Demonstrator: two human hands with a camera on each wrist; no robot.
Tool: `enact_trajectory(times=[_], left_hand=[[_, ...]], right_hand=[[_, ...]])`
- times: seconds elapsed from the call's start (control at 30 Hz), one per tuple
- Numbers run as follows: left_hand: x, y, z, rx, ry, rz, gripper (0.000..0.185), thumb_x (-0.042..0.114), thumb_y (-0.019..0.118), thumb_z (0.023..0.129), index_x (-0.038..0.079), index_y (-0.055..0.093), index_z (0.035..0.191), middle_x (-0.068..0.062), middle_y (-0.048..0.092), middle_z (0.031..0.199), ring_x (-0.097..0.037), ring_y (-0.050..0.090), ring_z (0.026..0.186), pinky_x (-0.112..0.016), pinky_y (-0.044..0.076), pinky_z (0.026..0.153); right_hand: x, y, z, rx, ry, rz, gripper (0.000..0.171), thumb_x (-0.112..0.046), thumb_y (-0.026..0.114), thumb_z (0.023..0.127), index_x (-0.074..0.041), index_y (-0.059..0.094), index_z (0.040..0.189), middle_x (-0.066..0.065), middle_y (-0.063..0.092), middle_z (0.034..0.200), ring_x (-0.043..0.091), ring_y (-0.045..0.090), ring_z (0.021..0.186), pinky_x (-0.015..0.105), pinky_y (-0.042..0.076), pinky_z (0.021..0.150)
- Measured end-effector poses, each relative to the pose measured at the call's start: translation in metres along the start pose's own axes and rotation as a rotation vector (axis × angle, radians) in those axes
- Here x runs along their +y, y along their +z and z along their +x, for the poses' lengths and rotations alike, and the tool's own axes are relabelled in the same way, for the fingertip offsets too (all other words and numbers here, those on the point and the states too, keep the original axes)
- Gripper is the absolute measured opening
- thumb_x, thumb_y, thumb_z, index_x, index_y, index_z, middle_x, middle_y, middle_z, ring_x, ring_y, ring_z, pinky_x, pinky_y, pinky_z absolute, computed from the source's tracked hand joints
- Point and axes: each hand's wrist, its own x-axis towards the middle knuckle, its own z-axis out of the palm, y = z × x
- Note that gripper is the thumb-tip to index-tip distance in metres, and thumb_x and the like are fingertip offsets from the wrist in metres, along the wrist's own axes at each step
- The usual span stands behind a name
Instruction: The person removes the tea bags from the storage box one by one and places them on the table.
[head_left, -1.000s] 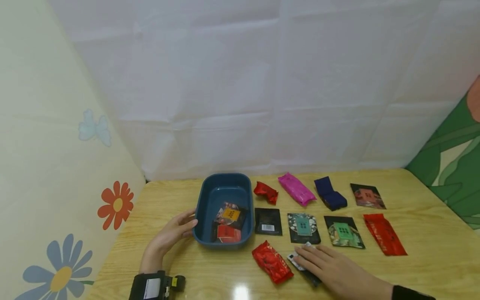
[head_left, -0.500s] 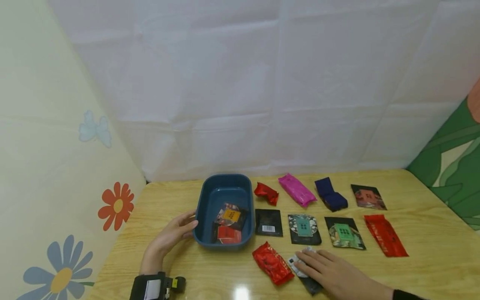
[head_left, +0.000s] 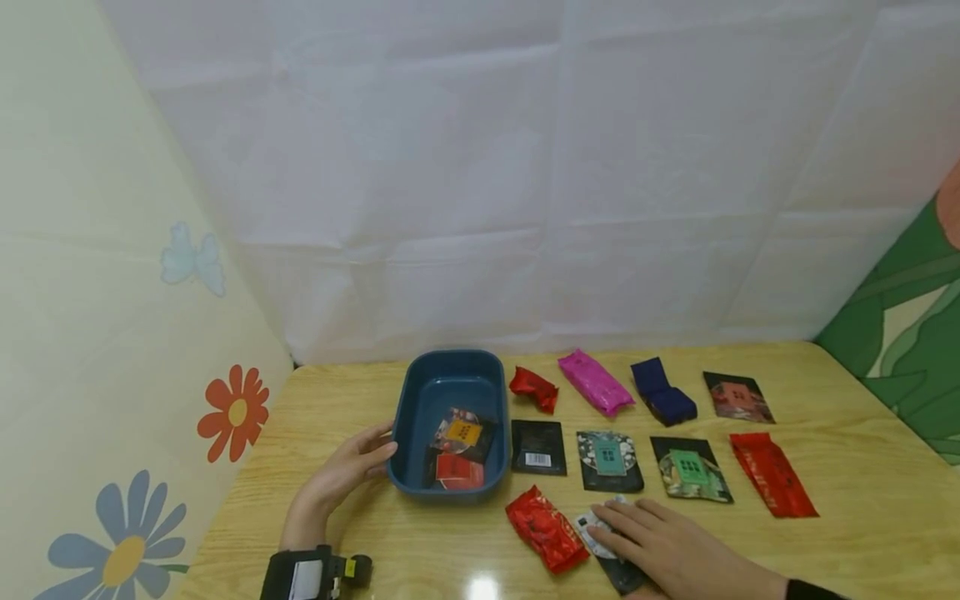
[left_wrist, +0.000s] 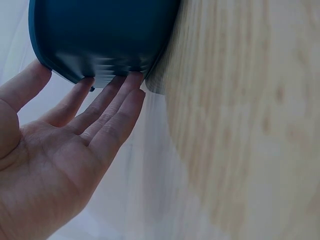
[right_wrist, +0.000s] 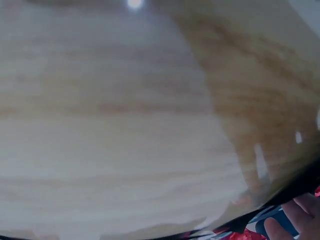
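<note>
On the left of the wooden table (head_left: 862,500), the left hand (head_left: 347,471) lies with straight, relaxed fingers (left_wrist: 107,107) whose tips touch the outer wall of the dark blue plastic tub (head_left: 408,408). A black wrist device (head_left: 315,575) sits on that forearm. The tub is oblong with rounded corners, and inside it lie two dark sachets, one with an orange label (head_left: 462,432) and one with a red label (head_left: 457,471).

Just right of the tub, a black sachet with a barcode (head_left: 537,447) lies flat, with a small crumpled red packet (head_left: 533,388) behind it. Nearer the person, a larger red foil packet (head_left: 545,528) lies beside the right hand (head_left: 663,546). That hand rests flat, fingers spread and nearly straight, pressing on a dark sachet with a pale round pattern (head_left: 596,533); the sachet lies flat on the table at the front edge, mostly covered by the fingers, its dark corner showing under the palm. Whether the fingers curl under it I cannot tell.

Further right lie a sachet with a teal label (head_left: 609,460), a pink packet (head_left: 594,382), a navy packet (head_left: 663,390), a green-labelled sachet (head_left: 690,469), a dark sachet with a reddish label (head_left: 737,397) and a long red packet (head_left: 772,475).
</note>
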Motion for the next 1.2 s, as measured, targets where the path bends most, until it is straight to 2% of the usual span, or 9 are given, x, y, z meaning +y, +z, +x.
enact_trajectory(times=[0.2, 0.37, 0.6, 0.8, 1.0, 1.13, 1.2], left_hand=[[0.0, 0.0, -0.001, 0.001, 0.006, 0.007, 0.064, 0.022, 0.052, 0.105, -0.011, 0.023, 0.152, -0.035, 0.036, 0.147, -0.039, 0.05, 0.128, -0.045, 0.047, 0.102], [0.0, 0.001, -0.001, -0.001, 0.009, 0.004, 0.064, 0.022, 0.051, 0.105, -0.01, 0.022, 0.152, -0.035, 0.036, 0.148, -0.038, 0.051, 0.127, -0.044, 0.047, 0.101], [0.0, 0.001, 0.0, 0.003, 0.016, 0.01, 0.064, 0.022, 0.052, 0.105, -0.01, 0.024, 0.152, -0.035, 0.036, 0.148, -0.038, 0.051, 0.128, -0.044, 0.047, 0.101], [0.0, 0.0, 0.0, 0.005, 0.014, 0.004, 0.063, 0.022, 0.052, 0.105, -0.011, 0.024, 0.151, -0.035, 0.036, 0.148, -0.038, 0.05, 0.128, -0.044, 0.047, 0.101], [0.0, 0.0, 0.0, 0.002, 0.008, 0.002, 0.064, 0.023, 0.052, 0.105, -0.008, 0.023, 0.153, -0.034, 0.034, 0.15, -0.038, 0.049, 0.129, -0.043, 0.047, 0.102], [-0.001, -0.001, 0.0, -0.003, 0.015, 0.005, 0.064, 0.022, 0.052, 0.105, -0.009, 0.022, 0.153, -0.035, 0.032, 0.15, -0.039, 0.048, 0.13, -0.045, 0.045, 0.103], [-0.001, -0.001, 0.001, 0.0, 0.014, 0.005, 0.064, 0.023, 0.052, 0.105, -0.009, 0.023, 0.152, -0.035, 0.032, 0.15, -0.039, 0.049, 0.129, -0.045, 0.046, 0.103]], right_hand=[[-0.002, -0.007, 0.002, -0.015, 0.016, -0.004, 0.072, -0.069, 0.039, 0.095, -0.023, 0.041, 0.151, 0.005, 0.054, 0.143, 0.029, 0.056, 0.123, 0.051, 0.052, 0.088], [-0.002, -0.017, 0.008, -0.033, 0.067, 0.059, 0.065, -0.062, 0.04, 0.099, -0.024, 0.04, 0.152, 0.003, 0.051, 0.147, 0.029, 0.054, 0.126, 0.055, 0.049, 0.092], [-0.004, -0.028, 0.025, 0.097, 0.1, -0.059, 0.059, -0.053, 0.047, 0.101, -0.017, 0.047, 0.148, 0.006, 0.05, 0.147, 0.025, 0.052, 0.128, 0.049, 0.048, 0.097], [-0.012, -0.037, 0.052, 0.254, 0.12, -0.021, 0.054, -0.043, 0.056, 0.1, -0.016, 0.049, 0.146, 0.005, 0.052, 0.145, 0.022, 0.053, 0.127, 0.046, 0.048, 0.098], [-0.01, -0.047, 0.085, 0.408, 0.071, -0.044, 0.051, -0.04, 0.052, 0.102, -0.013, 0.049, 0.146, 0.007, 0.049, 0.147, 0.023, 0.05, 0.13, 0.046, 0.046, 0.101], [-0.008, -0.05, 0.1, 0.45, 0.058, -0.024, 0.052, -0.039, 0.054, 0.101, -0.01, 0.05, 0.144, 0.009, 0.051, 0.145, 0.023, 0.049, 0.13, 0.045, 0.046, 0.101], [-0.007, -0.05, 0.107, 0.457, 0.056, -0.007, 0.055, -0.037, 0.062, 0.098, -0.009, 0.05, 0.144, 0.01, 0.052, 0.144, 0.024, 0.05, 0.129, 0.045, 0.045, 0.103]])
